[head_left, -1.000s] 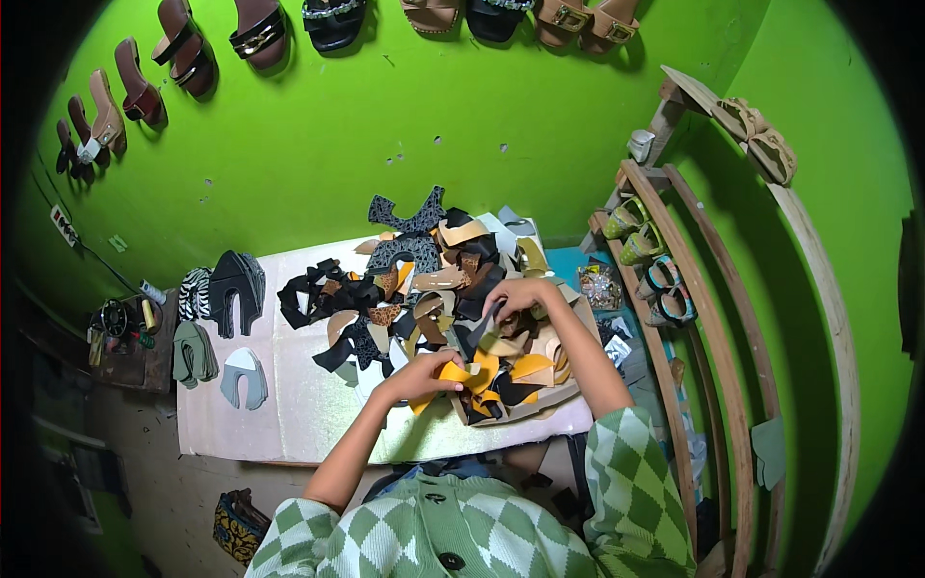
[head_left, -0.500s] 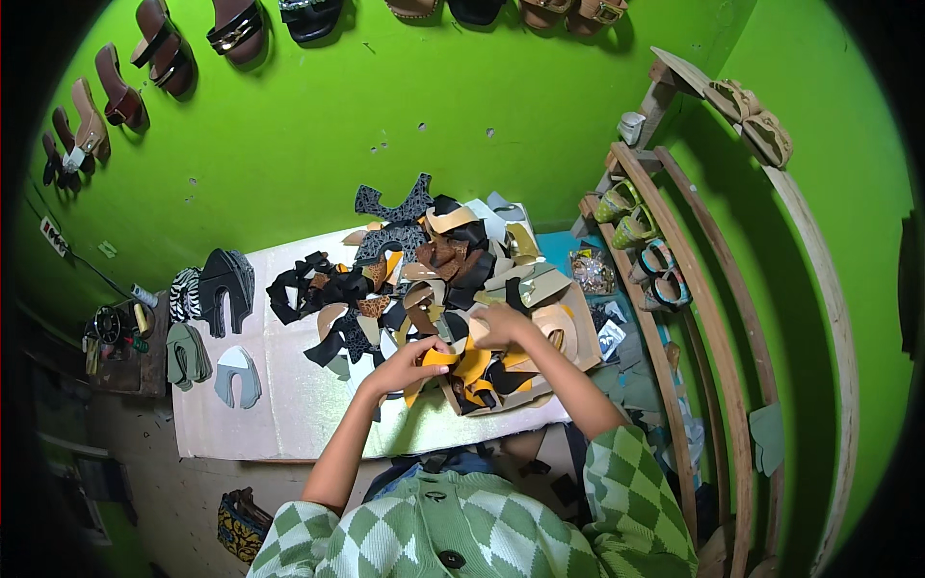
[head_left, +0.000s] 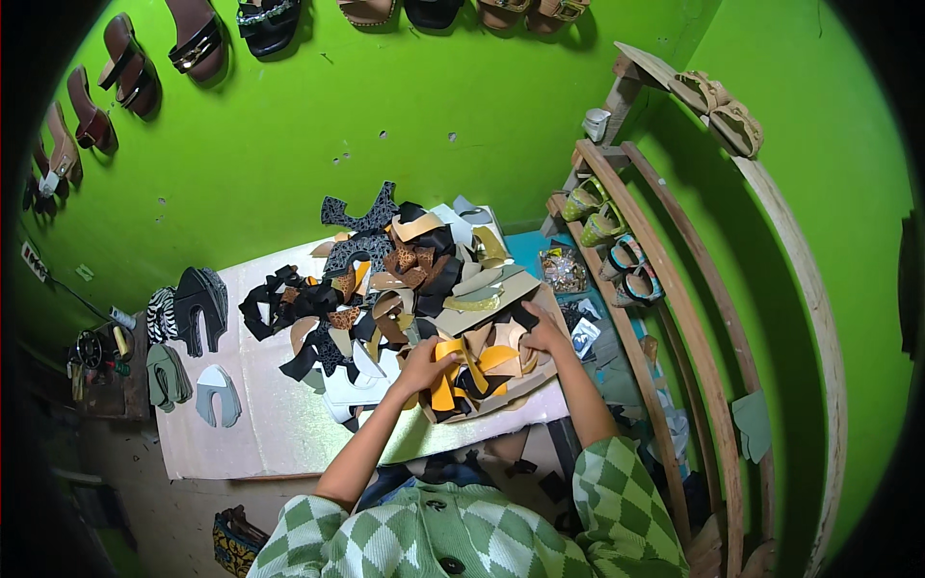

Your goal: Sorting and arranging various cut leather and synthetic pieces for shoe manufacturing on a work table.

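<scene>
A cardboard box point(head_left: 487, 412) on the table's right half holds yellow, tan and black scraps of sheet material. My left hand point(head_left: 424, 366) is over its left side, fingers closed on a yellow scrap point(head_left: 443, 385). At the box's right side is my right hand point(head_left: 547, 335), its fingers closed around the edge of a black scrap point(head_left: 525, 315); the fingertips are partly hidden. More yellow scraps point(head_left: 498, 360) lie between the hands. Behind them spreads a heap of mixed cut pieces, including brown patterned ones point(head_left: 412, 260) and a grey-black patterned one point(head_left: 361, 207).
Stacks of cut grey point(head_left: 218, 397), green point(head_left: 169, 376) and black pieces point(head_left: 200, 308) sit on the table's left point(head_left: 260, 385). A wooden rack point(head_left: 665, 231) with sandals stands at the right. Sandals point(head_left: 198, 39) hang on the green wall. A machine point(head_left: 94, 337) is at far left.
My right hand has moved from the heap's front to the box's right side, with a black scrap at its fingers. My left hand now grips the yellow scrap lower in the box. The view has shifted.
</scene>
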